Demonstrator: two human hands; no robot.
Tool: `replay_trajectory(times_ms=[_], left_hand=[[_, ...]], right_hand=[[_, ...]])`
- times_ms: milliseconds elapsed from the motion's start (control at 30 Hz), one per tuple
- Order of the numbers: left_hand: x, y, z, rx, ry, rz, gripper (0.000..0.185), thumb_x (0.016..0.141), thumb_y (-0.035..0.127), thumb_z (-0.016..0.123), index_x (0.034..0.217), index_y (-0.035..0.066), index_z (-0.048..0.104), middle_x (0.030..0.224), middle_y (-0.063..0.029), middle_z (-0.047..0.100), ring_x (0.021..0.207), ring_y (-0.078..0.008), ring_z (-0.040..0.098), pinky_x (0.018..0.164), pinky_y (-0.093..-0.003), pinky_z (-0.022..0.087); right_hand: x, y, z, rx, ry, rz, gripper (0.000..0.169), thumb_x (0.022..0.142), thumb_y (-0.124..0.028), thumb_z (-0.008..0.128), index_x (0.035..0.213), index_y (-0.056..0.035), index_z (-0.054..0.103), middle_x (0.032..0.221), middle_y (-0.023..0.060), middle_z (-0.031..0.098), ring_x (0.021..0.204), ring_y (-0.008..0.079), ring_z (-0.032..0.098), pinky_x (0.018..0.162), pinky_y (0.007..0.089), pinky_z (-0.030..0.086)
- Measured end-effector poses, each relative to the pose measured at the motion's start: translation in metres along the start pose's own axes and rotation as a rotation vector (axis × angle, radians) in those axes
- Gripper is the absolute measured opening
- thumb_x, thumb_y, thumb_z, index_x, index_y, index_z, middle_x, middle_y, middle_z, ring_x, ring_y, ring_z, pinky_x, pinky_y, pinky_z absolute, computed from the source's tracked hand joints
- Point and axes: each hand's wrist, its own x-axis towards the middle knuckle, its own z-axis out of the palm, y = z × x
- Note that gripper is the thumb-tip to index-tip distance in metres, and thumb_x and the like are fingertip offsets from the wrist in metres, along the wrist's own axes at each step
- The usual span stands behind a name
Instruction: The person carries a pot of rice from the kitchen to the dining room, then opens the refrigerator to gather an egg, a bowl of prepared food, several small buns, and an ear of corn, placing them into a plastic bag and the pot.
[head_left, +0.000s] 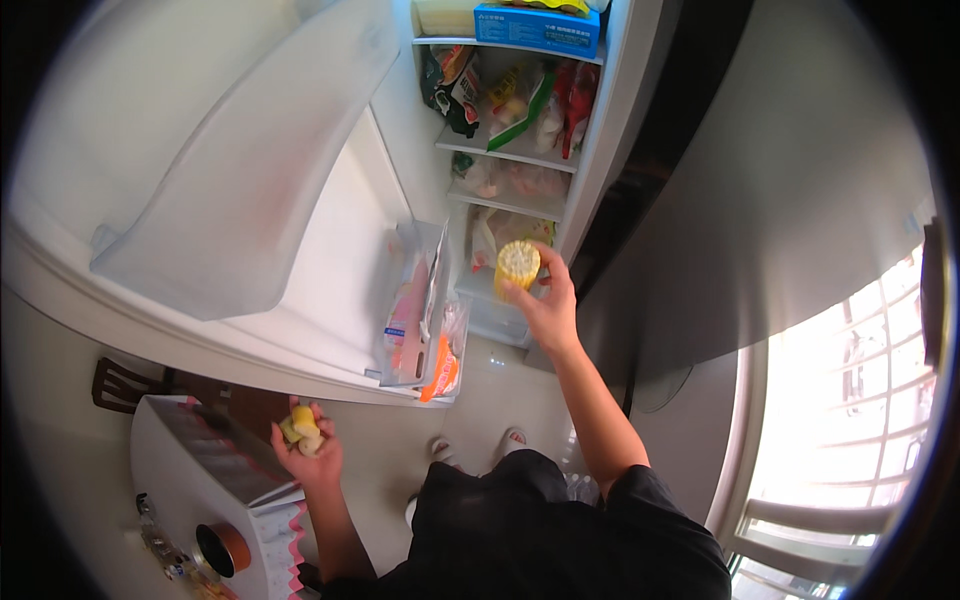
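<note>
My right hand (551, 304) grips a cut piece of corn cob (517, 261), its round cut face turned up, in front of the lower shelves of an open upright freezer compartment (506, 154). Over to the left, my left hand (315, 457) is palm up and curled around several small yellow pieces of food (304, 421). They look like cut corn, though their kind is hard to make out. Just above this hand runs the lower edge of the open fridge door (330, 382). Bagged food (499, 232) sits on the shelf behind the corn cob.
A blue box (536, 30) stands on the upper shelf, with packed bags (517, 97) below. Door bins (416, 307) hold packages, one an orange bag (444, 369). At lower left is a cloth-covered table (274, 540) with a dark-and-copper container (223, 549). A grey appliance door (757, 195) rises at right.
</note>
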Motion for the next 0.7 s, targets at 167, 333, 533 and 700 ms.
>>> replay_trajectory(times_ms=[167, 333, 533, 700], left_hand=[[-0.029, -0.052, -0.053, -0.1, 0.11, -0.136, 0.065, 0.097, 0.057, 0.047, 0.15, 0.02, 0.042, 0.13, -0.0193, 0.061, 0.102, -0.0311, 0.066, 0.054, -0.026, 0.048], [-0.036, -0.118, -0.083, -0.126, 0.33, -0.406, 0.063, 0.096, 0.057, 0.045, 0.147, 0.021, 0.049, 0.125, -0.0193, 0.065, 0.095, -0.0336, 0.068, 0.054, -0.0288, 0.048], [0.02, -0.19, -0.076, -0.159, 0.095, -0.702, 0.066, 0.097, 0.052, 0.045, 0.152, 0.014, 0.042, 0.136, -0.022, 0.057, 0.114, -0.0389, 0.061, 0.068, -0.0321, 0.049], [0.064, -0.224, -0.056, -0.06, -0.039, -0.83, 0.069, 0.098, 0.051, 0.045, 0.155, 0.014, 0.036, 0.136, -0.0224, 0.057, 0.111, -0.0359, 0.062, 0.069, -0.0301, 0.048]], right_hand=[[0.1, 0.0, 0.027, 0.111, 0.155, -0.215, 0.059, 0.078, -0.014, 0.082, 0.129, -0.0068, 0.055, 0.118, 0.0111, 0.057, 0.112, 0.0267, 0.056, 0.091, 0.0401, 0.048], [0.207, 0.006, 0.061, -0.093, 0.365, -0.426, 0.053, 0.076, -0.007, 0.076, 0.124, -0.0067, 0.053, 0.119, 0.0155, 0.051, 0.108, 0.0358, 0.057, 0.09, 0.0424, 0.05], [0.298, 0.036, 0.088, -0.444, 0.378, -0.539, 0.05, 0.071, -0.003, 0.071, 0.118, -0.0083, 0.056, 0.117, 0.0156, 0.056, 0.107, 0.0393, 0.058, 0.089, 0.0444, 0.05], [0.334, 0.061, 0.108, -0.889, 0.3, -0.598, 0.047, 0.071, -0.006, 0.071, 0.117, -0.0135, 0.06, 0.104, 0.0078, 0.063, 0.104, 0.0323, 0.062, 0.09, 0.0475, 0.046]])
